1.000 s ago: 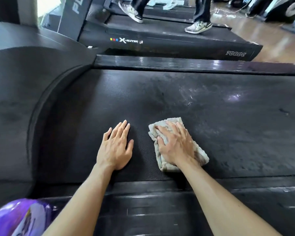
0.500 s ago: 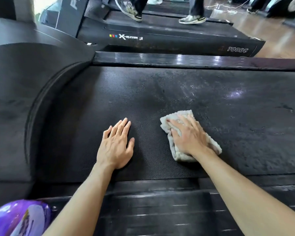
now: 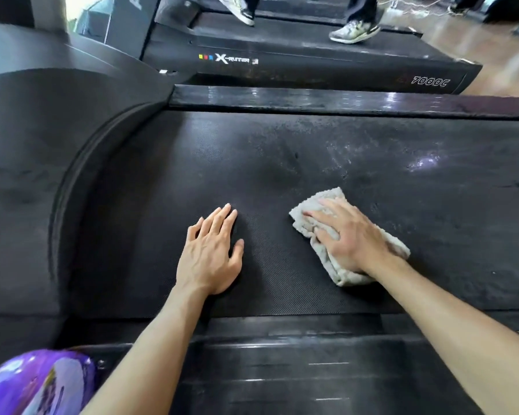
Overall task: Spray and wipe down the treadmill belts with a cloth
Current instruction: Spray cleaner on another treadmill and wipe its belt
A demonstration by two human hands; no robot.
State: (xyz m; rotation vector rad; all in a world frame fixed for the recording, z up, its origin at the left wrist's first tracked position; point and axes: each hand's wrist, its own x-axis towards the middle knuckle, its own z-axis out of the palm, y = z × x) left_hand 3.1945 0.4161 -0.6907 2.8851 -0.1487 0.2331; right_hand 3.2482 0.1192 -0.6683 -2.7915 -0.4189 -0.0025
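A wide black treadmill belt [image 3: 312, 163] fills the middle of the view, with wet streaks and droplets on its far right part. A folded grey-beige cloth [image 3: 304, 217] lies flat on the belt right of centre. My right hand [image 3: 346, 235] presses down on the cloth, fingers spread over it. My left hand [image 3: 212, 253] rests flat on the bare belt to the left of the cloth, palm down, fingers apart, holding nothing. A purple spray bottle [image 3: 39, 381] shows blurred at the bottom left corner.
The treadmill's curved black motor hood [image 3: 27, 175] rises on the left. Glossy side rails run along the far edge [image 3: 342, 100] and near edge [image 3: 282, 354]. On the neighbouring treadmill [image 3: 282, 61] behind, a person's sneakered feet [image 3: 354, 31] step.
My right hand has slid the cloth to the right along the belt. My left hand has stayed planted in place.
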